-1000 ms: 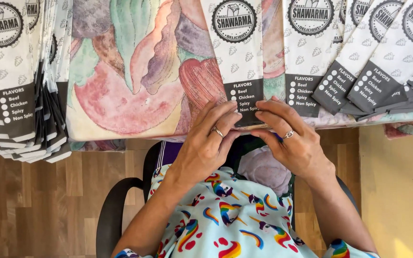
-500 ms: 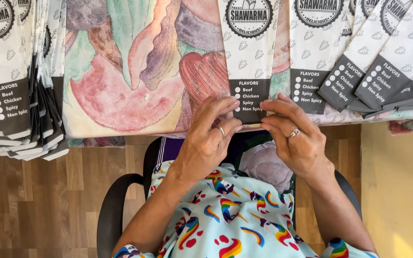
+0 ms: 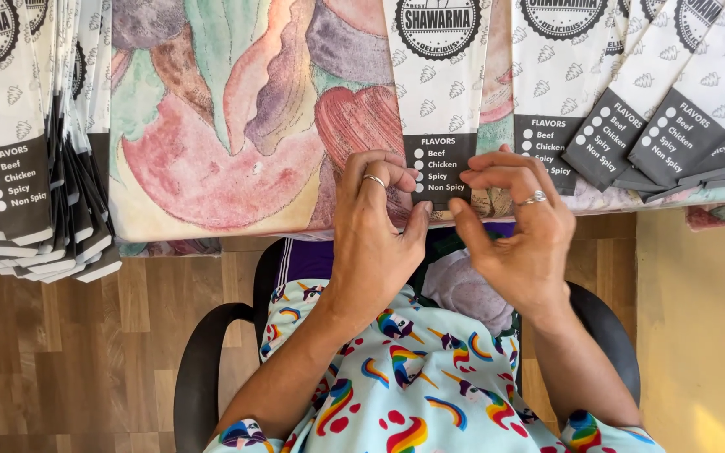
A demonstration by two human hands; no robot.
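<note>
White paper sleeve with a black end (image 3: pixel 439 101) is pinched at its bottom edge by the left hand (image 3: pixel 377 231) and right hand (image 3: pixel 518 226) — fingers closed on it — on the painted tablecloth (image 3: pixel 211 143).

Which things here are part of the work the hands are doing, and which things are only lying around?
In hand:
- left hand
- right hand
- paper sleeve at the fingertips

Lying about:
- stack of sleeves
- fanned sleeves
- painted tablecloth
- chair

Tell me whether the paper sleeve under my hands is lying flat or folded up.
Flat. The paper sleeve lies spread lengthwise on the painted tablecloth; the left hand and right hand pinch at its dark bottom edge.
</note>
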